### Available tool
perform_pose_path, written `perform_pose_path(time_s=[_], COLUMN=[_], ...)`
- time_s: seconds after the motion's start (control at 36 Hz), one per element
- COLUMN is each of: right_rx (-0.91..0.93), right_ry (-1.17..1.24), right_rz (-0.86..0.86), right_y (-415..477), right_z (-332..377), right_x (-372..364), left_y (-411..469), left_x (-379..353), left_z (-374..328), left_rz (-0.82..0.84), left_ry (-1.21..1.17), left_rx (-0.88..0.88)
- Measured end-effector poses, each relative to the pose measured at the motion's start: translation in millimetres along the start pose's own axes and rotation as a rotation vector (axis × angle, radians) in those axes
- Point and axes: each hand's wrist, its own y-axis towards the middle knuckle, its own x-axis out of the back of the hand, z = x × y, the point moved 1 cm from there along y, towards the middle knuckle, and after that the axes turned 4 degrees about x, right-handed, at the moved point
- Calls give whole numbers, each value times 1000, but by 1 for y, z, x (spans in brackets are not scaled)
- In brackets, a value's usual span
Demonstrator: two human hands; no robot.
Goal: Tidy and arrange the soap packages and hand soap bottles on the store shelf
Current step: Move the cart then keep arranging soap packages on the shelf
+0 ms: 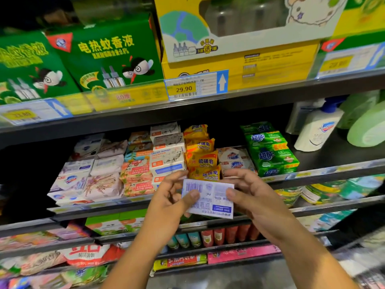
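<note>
Running just behind the white soap box [209, 198], the shelf [312, 170] holds rows of stacked soap packages. The low white stack [235, 160] straight beyond the box looks its likely place. The box lies level, long axis parallel to the shelf rail. The left hand [168, 202] and right hand [256, 198] pinch its opposite ends, equally near.

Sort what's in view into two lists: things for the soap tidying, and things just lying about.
For the job:
white soap box, held by left hand and right hand
yellow sulfur soap packs
green soap packs
goat soap boxes
hand soap pump bottle

Just lying about:
green mosquito-liquid boxes, shelf above
yellow box beside them
29.90 price tag
tubes, lower shelf
</note>
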Motion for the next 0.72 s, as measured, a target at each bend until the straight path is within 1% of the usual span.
perform_pose_path(time_s=[0.06,0.11,0.17,0.19,0.25,0.28,0.31,0.33,0.36,0.39,0.47,0.53,0.58,0.72], right_rx=[20,14,-34,-69,-131,-152,-157,-147,-123,-94,3,49,72,113], right_ry=[-31,-24,61,125,322,425,481,475,415,327,12,-140,-236,-346], right_rz=[-35,-84,-107,-91,-5,66,143,219,267,276,171,115,87,95], right_y=[0,-2,-4,-5,-8,-10,-11,-12,-13,-13,-12,-11,-11,-13], right_z=[-2,-4,-4,-4,-2,1,1,1,1,0,0,1,1,-5], right_x=[0,0,1,3,8,10,13,14,15,15,8,6,4,-1], left_y=[-2,-4,-7,-8,-6,-4,-3,-3,-3,-4,-8,-10,-16,-18], left_x=[-1,0,2,3,5,7,9,10,10,10,9,9,5,2], left_z=[0,3,5,6,7,8,8,8,6,4,2,2,-3,-10], left_rz=[40,151,258,280,234,195,160,137,119,100,96,121,131,31], left_ry=[50,25,19,73,273,329,324,298,269,247,212,140,66,78], left_rx=[-3,14,59,70,31,8,4,0,-10,-26,-63,-56,-58,-165])
